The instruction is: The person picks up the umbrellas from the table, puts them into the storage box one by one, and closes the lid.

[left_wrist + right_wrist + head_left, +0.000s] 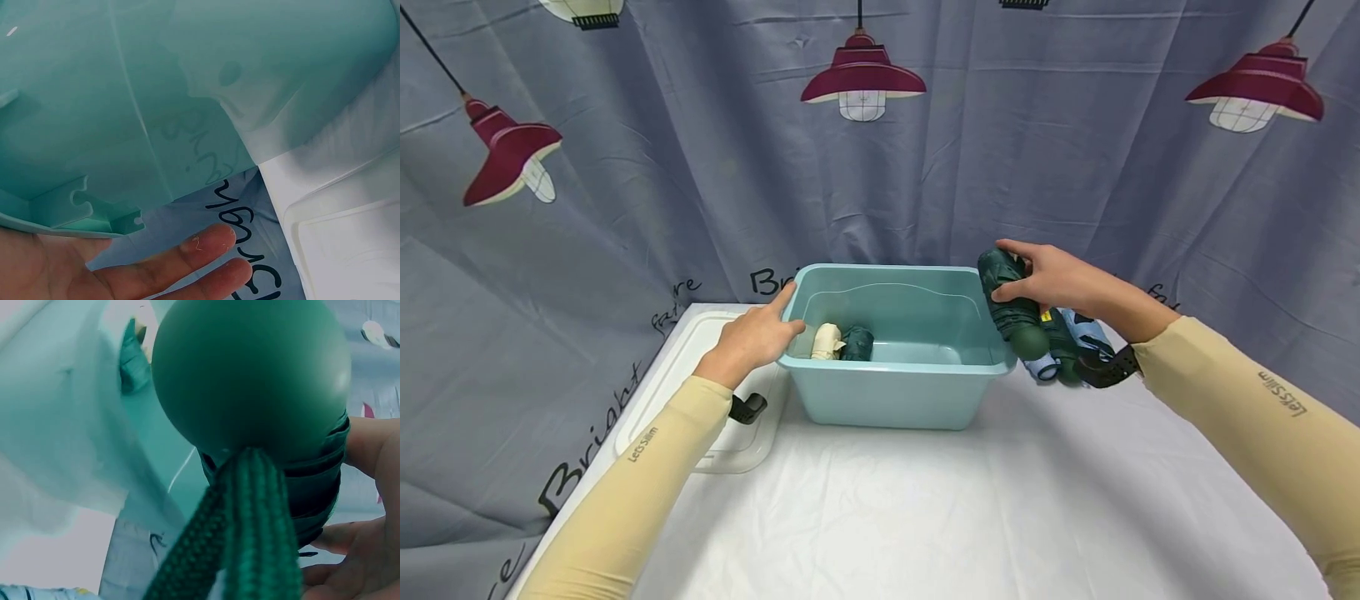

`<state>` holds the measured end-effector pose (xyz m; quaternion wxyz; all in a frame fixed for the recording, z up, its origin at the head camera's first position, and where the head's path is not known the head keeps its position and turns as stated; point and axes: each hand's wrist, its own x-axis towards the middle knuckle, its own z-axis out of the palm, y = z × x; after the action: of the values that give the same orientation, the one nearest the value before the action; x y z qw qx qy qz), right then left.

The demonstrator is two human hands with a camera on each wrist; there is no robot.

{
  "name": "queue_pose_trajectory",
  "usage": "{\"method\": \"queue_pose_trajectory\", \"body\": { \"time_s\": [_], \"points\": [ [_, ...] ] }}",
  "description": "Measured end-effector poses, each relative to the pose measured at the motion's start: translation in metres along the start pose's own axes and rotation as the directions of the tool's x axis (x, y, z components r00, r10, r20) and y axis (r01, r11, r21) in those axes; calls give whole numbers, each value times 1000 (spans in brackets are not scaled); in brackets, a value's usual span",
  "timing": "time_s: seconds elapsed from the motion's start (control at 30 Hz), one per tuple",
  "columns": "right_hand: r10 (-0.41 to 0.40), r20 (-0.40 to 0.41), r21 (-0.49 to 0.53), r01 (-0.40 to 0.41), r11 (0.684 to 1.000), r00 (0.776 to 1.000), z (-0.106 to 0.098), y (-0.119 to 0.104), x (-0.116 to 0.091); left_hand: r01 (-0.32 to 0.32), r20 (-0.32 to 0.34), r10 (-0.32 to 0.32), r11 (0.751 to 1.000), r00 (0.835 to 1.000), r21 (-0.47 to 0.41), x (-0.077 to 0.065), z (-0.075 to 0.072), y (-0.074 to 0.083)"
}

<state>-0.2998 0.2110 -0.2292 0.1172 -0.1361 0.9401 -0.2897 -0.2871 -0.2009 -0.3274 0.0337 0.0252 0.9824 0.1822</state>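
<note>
Umbrella tilts in the right hand's grip; left hand, fingers straight, touches the bin; only the right wrist view clearly shows the strap.

We see a grey-blue curtain printed with dark red lamps and black lettering, behind a white surface

One of the hands at a teal bin, lettered curtain, white lid
</note>
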Motion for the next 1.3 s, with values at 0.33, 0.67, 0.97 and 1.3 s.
{"method": "queue_pose_trajectory", "body": {
  "time_s": [0.33,0.67,0.97,1.3],
  "points": [
    [0,105,104,-11,995,994,9,-23,25,-8,-3,8,1000,1000,-5,-1,-1,0],
    [-4,166,128,-18,992,986,27,-36,51,2,10,-1,1000,1000,-5,0,-2,1],
    [37,236,167,-79,983,971,44,-41,75,4,0,-4,1000,1000,2,1,0,1],
    [43,307,103,-78,992,951,64,-48,95,5,-3,-5,1000,1000,-1,0,0,1]
  ]
}}
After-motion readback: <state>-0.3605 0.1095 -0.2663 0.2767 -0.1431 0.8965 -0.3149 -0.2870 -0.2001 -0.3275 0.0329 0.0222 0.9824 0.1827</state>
